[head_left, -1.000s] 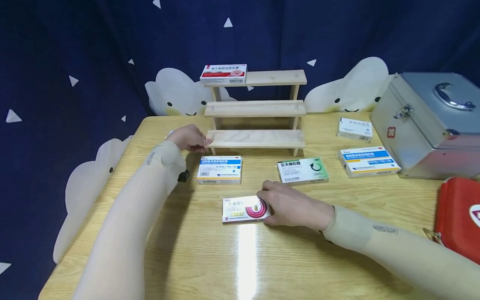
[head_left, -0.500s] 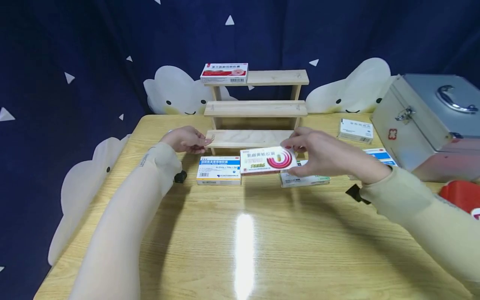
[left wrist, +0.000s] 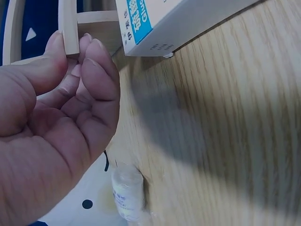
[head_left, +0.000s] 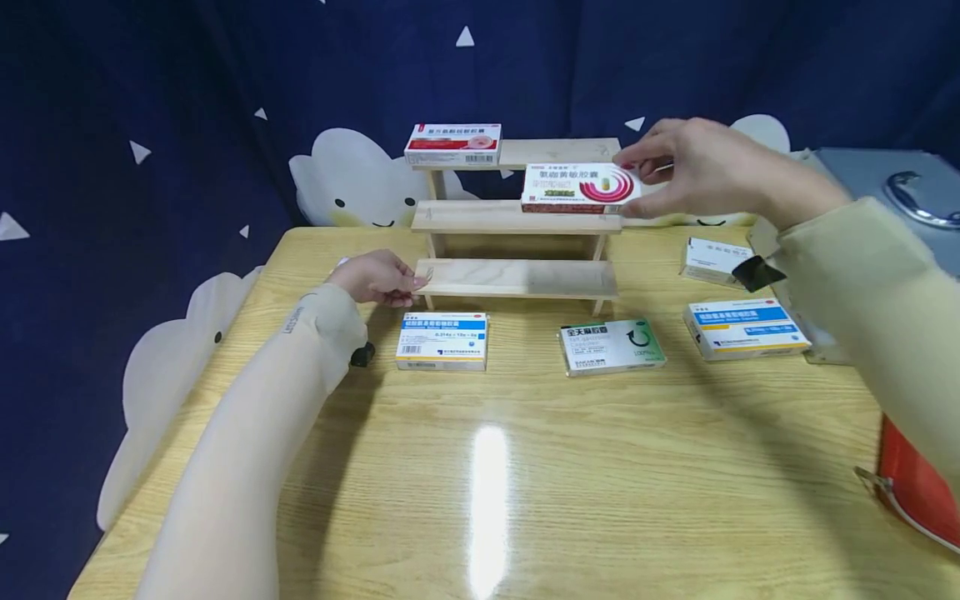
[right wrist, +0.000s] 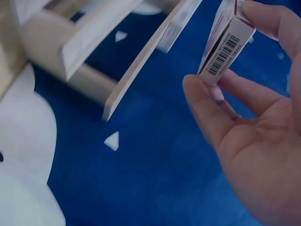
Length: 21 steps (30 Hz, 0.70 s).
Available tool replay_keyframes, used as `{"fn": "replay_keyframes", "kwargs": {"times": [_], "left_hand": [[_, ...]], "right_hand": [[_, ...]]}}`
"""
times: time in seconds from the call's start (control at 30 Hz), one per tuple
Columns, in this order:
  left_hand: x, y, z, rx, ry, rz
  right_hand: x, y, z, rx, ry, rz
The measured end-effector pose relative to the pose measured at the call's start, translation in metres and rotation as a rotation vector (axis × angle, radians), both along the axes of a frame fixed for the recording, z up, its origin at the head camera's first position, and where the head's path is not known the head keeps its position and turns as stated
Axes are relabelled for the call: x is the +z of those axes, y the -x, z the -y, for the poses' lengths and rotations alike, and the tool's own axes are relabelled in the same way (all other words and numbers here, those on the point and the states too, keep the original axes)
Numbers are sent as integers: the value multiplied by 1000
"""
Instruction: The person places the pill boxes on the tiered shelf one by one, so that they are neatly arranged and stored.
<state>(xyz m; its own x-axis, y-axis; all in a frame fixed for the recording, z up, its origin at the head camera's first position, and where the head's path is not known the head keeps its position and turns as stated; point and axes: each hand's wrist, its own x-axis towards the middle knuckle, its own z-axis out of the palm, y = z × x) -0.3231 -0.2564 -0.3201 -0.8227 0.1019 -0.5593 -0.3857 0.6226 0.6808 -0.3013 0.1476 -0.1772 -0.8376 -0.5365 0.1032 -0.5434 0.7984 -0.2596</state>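
Observation:
My right hand pinches a white medicine box with pink-red rings by its right end. The box is in the air before the upper boards of a three-step wooden shelf. In the right wrist view, thumb and fingers hold the barcode end of the box. My left hand grips the left end of the lowest board. The left wrist view shows thumb and fingertips on either side of that wooden board. On the top board's left end lies a red-and-white medicine box.
A blue-and-white box and a green-and-white box lie before the shelf. Farther right are another blue-and-white box, a small white box, a metal case and a red pouch. A small clear bottle shows in the left wrist view.
My right hand has lifted the box with pink-red rings off the table and carried it up and back to the upper part of the shelf. The left hand stays at the lowest board.

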Motion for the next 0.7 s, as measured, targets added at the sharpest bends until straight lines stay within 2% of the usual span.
{"fn": "replay_keyframes", "kwargs": {"times": [0.13,0.4,0.53,0.7], "left_hand": [[-1,0,-3,-7,28,-13],[-2,-8,-1,15,60,-12],[-4,-12,2,14,68,-19],[-7,-16,4,-13,134,-36]], "right_hand": [[5,30,-9,-27,-10,15],[3,87,-9,-56,48,177],[-1,108,-5,-83,58,227],[-8,126,2,-95,46,285]]}}
